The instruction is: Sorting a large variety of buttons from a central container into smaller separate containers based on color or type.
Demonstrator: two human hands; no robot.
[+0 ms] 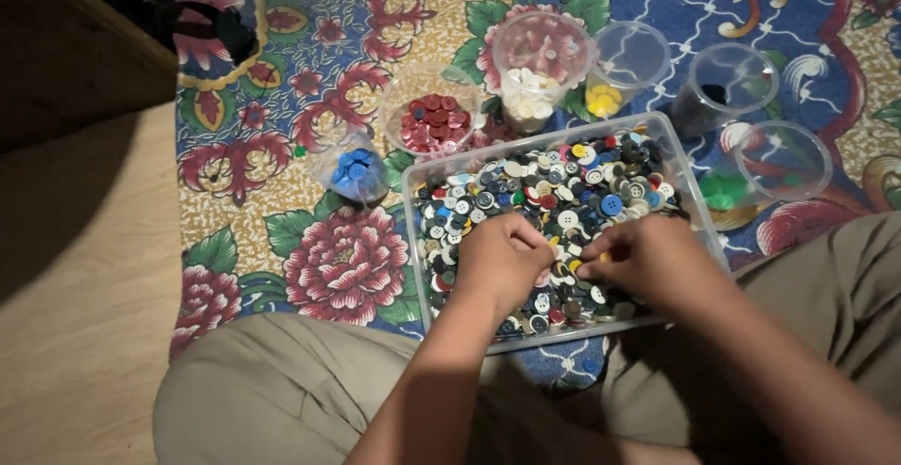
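Clear plastic tray [690, 188]: mixed buttons [554, 193] in white, black, grey, blue, red and yellow. Clear cups, each with one colour: blue buttons [354, 170], dark red buttons [434, 123], cream-white buttons [527, 97], yellow buttons [603, 100], black buttons [699, 113], green buttons [724, 189]. Rug [310, 80]: floral pattern, pink-red peonies with green leaves on a speckled ochre ground, a blue field with white lattice lines at the far right; floor [75, 296]: pale tan wood; trousers [282, 381]: plain khaki.
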